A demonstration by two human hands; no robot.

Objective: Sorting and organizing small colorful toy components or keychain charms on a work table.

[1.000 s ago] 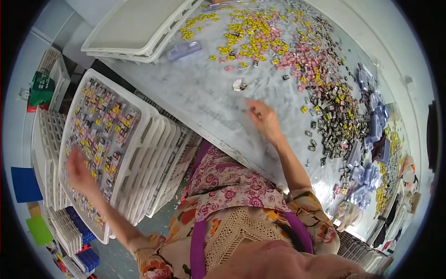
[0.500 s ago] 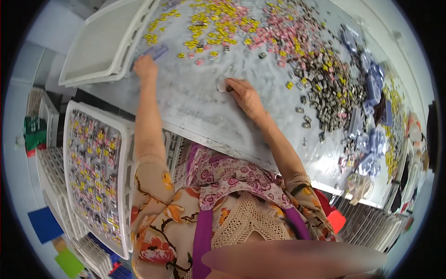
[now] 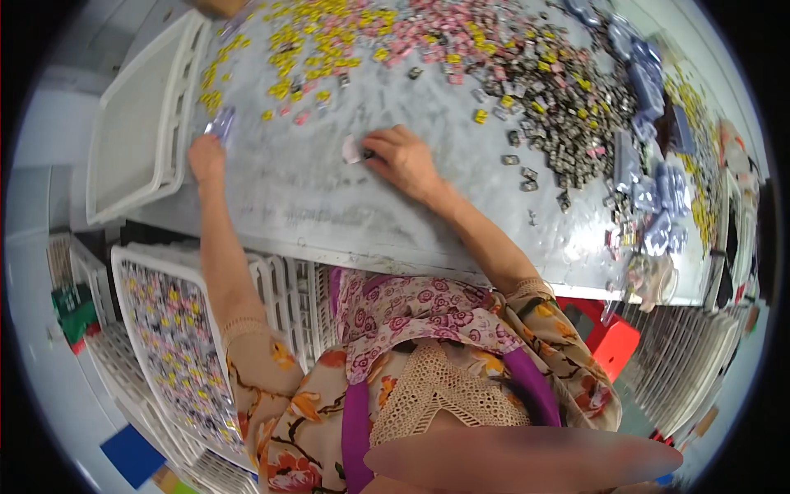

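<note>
My left hand (image 3: 207, 158) is closed at the near end of a clear bluish plastic tray (image 3: 222, 123), on the left of the table beside a white crate. Its fingertips are partly hidden. Over the middle of the table, my right hand (image 3: 403, 163) pinches a small dark piece (image 3: 368, 154). Directly left of those fingertips is a small whitish, translucent piece (image 3: 351, 150); whether the fingers touch it I cannot tell. Beyond both hands lie loose yellow pieces (image 3: 317, 56), pink ones (image 3: 407, 37) and a heap of dark ones (image 3: 576, 140).
A white crate (image 3: 95, 177) stands at the table's left edge. Below it, another white crate (image 3: 123, 284) is filled with small coloured pieces. Bluish clear trays (image 3: 646, 86) are piled at the right. A red stool-like object (image 3: 615, 342) sits under the table's right side.
The whole view has turned and shifted. The bluish tray by my left hand now points more away from me. My right hand and the pale piece are slightly closer to the front edge.
</note>
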